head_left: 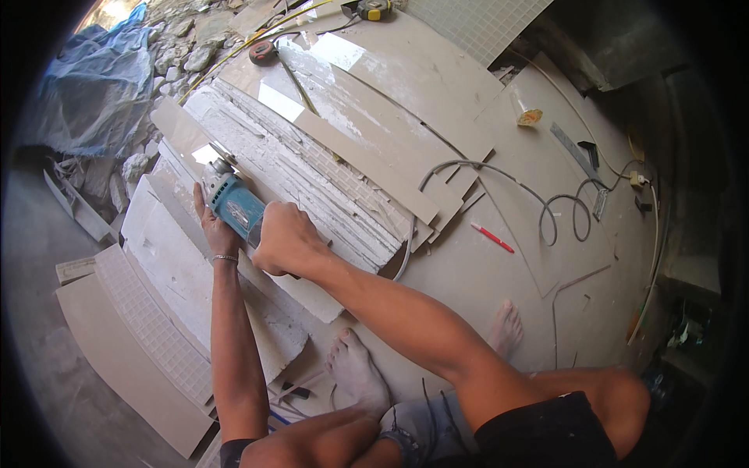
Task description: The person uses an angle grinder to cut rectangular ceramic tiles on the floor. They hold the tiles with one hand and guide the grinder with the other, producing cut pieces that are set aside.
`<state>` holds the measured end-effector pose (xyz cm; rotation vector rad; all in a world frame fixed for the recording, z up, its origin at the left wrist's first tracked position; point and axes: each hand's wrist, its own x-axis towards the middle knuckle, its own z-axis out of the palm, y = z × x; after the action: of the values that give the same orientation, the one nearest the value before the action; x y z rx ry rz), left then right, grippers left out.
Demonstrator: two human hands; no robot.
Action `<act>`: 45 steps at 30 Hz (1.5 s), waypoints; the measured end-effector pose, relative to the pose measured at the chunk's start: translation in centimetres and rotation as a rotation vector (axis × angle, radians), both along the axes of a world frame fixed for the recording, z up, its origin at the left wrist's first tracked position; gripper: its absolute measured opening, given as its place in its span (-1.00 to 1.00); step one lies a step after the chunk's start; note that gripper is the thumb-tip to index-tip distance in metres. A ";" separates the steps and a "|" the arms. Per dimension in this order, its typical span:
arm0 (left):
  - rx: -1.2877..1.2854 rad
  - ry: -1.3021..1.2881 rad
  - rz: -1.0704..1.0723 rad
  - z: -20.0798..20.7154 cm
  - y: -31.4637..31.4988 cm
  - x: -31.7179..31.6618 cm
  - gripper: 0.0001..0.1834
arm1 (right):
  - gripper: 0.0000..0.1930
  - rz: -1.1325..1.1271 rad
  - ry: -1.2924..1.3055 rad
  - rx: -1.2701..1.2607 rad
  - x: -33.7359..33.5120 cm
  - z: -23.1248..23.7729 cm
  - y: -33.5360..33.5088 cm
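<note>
Cutting seems under way: the grinder (236,209) is wrapped by the fingers of the right hand (287,238), over a beige tile (175,129) at far left. The fingers of the left hand (216,234) are extended alongside — any pinch cannot be told. Narrow strips (365,166), perhaps already cut, lie right — this cut seems unfinished.

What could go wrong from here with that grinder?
The bare left hand is close beside the head of the blue grinder; if the tool kicked in the right hand, the disc might catch those fingers.

The grey cord lies in loose loops and runs by the stacked tile strips, so it could snag.

Both feet are bare, so sharp chips may cut them.
</note>
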<state>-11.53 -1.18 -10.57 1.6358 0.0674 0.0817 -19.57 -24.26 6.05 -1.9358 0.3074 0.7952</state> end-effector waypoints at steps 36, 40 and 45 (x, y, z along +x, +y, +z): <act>0.016 0.003 -0.033 -1.6 1.8 0.9 -0.34 | -0.67 -0.026 -0.078 0.024 -1.9 -0.5 -1.0; 0.159 -0.058 -0.032 -1.9 1.8 0.9 -0.29 | -0.69 -0.022 -0.081 0.031 -2.2 -0.6 -1.2; 0.138 -0.041 -0.024 -2.3 2.2 1.1 -0.25 | -0.71 -0.036 -0.094 0.041 -2.8 -1.0 -1.4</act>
<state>-10.47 1.06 -12.87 1.7719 0.0109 0.1037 -22.41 -25.65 5.03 -1.9172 0.2666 0.6803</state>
